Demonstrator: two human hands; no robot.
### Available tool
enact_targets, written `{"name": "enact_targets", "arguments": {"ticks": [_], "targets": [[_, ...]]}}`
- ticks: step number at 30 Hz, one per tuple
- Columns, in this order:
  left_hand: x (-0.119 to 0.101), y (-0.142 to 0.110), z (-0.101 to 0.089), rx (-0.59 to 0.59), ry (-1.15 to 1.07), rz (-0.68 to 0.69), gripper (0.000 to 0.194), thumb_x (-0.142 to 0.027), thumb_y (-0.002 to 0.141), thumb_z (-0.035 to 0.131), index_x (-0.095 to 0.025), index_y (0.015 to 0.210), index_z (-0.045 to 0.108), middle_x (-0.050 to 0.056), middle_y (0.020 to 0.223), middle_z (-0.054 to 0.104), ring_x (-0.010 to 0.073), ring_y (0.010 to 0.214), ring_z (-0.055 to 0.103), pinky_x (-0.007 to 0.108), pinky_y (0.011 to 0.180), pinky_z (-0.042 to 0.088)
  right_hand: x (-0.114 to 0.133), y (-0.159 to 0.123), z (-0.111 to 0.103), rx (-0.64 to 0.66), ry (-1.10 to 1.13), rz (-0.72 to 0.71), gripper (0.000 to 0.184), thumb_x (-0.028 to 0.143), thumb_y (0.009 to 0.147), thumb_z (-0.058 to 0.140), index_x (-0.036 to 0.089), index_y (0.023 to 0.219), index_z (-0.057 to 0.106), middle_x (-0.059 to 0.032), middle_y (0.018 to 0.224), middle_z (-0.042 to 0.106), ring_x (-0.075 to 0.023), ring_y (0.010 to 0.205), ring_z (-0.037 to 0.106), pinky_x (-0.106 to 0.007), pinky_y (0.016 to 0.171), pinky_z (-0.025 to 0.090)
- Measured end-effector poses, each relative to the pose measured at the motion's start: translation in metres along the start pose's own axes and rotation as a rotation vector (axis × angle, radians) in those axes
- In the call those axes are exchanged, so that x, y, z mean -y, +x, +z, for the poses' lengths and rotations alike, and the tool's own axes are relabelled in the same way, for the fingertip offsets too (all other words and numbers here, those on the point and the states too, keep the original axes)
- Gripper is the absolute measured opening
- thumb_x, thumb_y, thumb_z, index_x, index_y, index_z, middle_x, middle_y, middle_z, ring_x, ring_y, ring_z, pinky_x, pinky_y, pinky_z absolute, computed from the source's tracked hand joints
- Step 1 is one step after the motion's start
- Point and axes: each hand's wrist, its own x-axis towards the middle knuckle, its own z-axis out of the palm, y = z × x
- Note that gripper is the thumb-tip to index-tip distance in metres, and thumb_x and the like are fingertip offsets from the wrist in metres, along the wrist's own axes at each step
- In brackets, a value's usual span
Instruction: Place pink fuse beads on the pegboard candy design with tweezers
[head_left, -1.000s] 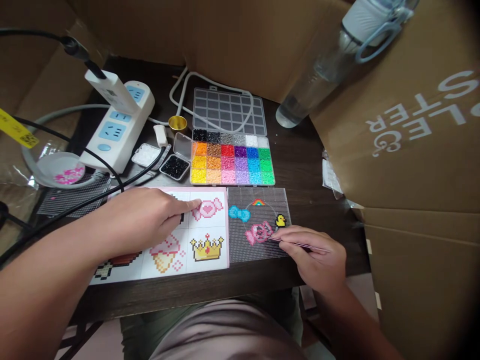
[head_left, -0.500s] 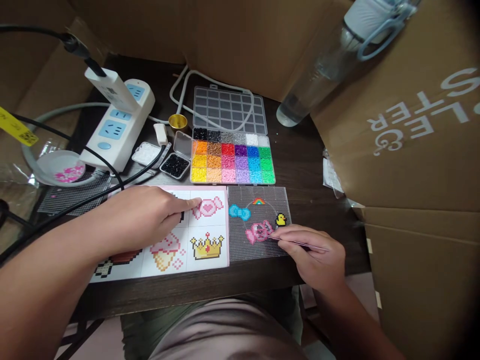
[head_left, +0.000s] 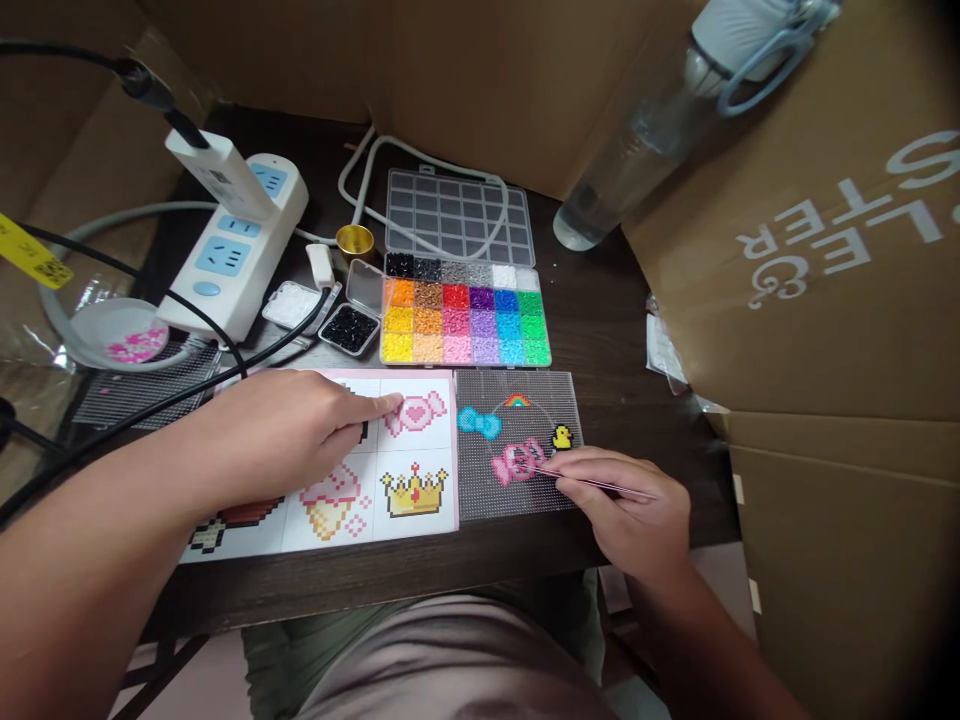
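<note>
My left hand (head_left: pixel 307 425) rests over a printed pattern sheet (head_left: pixel 420 485), its index finger stretched out and touching the square with a pink candy picture (head_left: pixel 418 413). The other fingers are curled, and nothing shows in them. A pair of thin tweezers (head_left: pixel 611 488) is pinched in my right hand (head_left: pixel 634 510). Their tips are at the right part of a pink bead candy (head_left: pixel 517 463) on the clear pegboard (head_left: pixel 495 505); whether they hold a bead is too small to tell. Near the candy are a blue bead bow (head_left: pixel 478 423), a small bead rainbow (head_left: pixel 517 401) and a yellow bead duck (head_left: pixel 562 437).
Behind the pegboard lies an open bead box (head_left: pixel 466 315) with many colours. Small cases of white beads (head_left: pixel 292 304) and black beads (head_left: pixel 349 330) stand beside it. A power strip (head_left: pixel 240 250), cables, a dish (head_left: pixel 90 325) of pink beads, a water bottle (head_left: pixel 630 140) and cardboard walls surround the table.
The tweezer tips have shifted slightly right on the pink bead candy. My left hand keeps its finger on the candy picture.
</note>
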Motion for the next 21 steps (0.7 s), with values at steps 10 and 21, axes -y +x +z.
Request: {"name": "enact_targets", "arguments": {"ticks": [10, 21], "targets": [[0.002, -0.0003, 0.0023, 0.003, 0.019, -0.001, 0.051, -0.019, 0.091, 0.043, -0.043, 0.132, 0.061, 0.001, 0.074, 0.069, 0.0152, 0.057, 0.052, 0.025, 0.059, 0.033, 0.0031, 0.0009, -0.0008, -0.008, -0.003, -0.008, 0.02, 0.004, 0.078, 0.07, 0.023, 0.076, 0.076, 0.0006, 0.078, 0.079, -0.0137, 0.069, 0.075, -0.021, 0.071, 0.062], [0.0035, 0.0013, 0.0028, 0.027, 0.045, -0.007, 0.051, -0.022, 0.092, 0.04, -0.044, 0.134, 0.06, 0.003, 0.089, 0.073, 0.0189, 0.066, 0.058, 0.027, 0.06, 0.037, 0.0021, 0.0001, -0.0003, -0.028, 0.033, 0.022, 0.022, 0.003, 0.077, 0.071, 0.024, 0.078, 0.076, 0.0017, 0.08, 0.079, -0.0127, 0.071, 0.075, -0.02, 0.073, 0.061]]}}
